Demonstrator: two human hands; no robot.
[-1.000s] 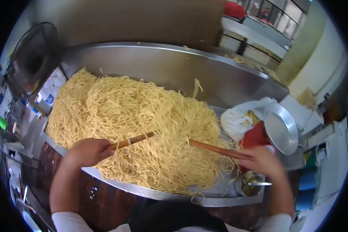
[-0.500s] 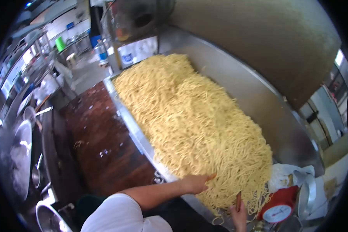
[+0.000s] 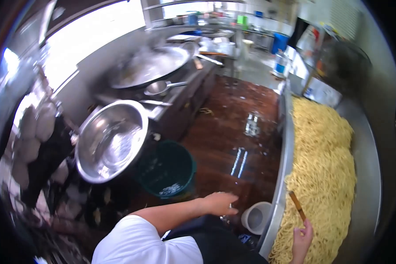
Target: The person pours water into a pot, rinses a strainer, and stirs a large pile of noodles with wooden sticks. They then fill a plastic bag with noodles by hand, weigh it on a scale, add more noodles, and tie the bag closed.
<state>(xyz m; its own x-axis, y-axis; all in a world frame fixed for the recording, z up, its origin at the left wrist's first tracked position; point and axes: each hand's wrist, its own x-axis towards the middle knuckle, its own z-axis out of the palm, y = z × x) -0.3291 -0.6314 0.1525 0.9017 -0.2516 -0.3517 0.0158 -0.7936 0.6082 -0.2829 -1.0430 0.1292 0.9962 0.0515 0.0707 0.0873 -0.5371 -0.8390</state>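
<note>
My right hand [image 3: 302,240] grips a brown wooden stick [image 3: 297,206], its far end pointing up and left over a long heap of yellow noodles [image 3: 323,163]. The noodles fill a metal trough [image 3: 287,145] along my right side. Away from the noodles, my left hand [image 3: 221,203] is held out over the floor in front of my body, fingers apart and nothing visible in them. Closest to that hand is a white bucket [image 3: 256,218] standing against the trough's side.
A large steel bowl [image 3: 112,141] sits tilted at the left, beside a dark green tub [image 3: 167,169]. Behind them, a steaming wok [image 3: 154,66] and a ladle [image 3: 158,88] rest on the stove. The red-brown floor [image 3: 233,136] looks wet. A blue barrel [image 3: 280,43] stands far back.
The view has swung left, bringing the stove, bowl and tub into sight. My left hand has come off the noodles to over the floor; my right hand still has the stick.
</note>
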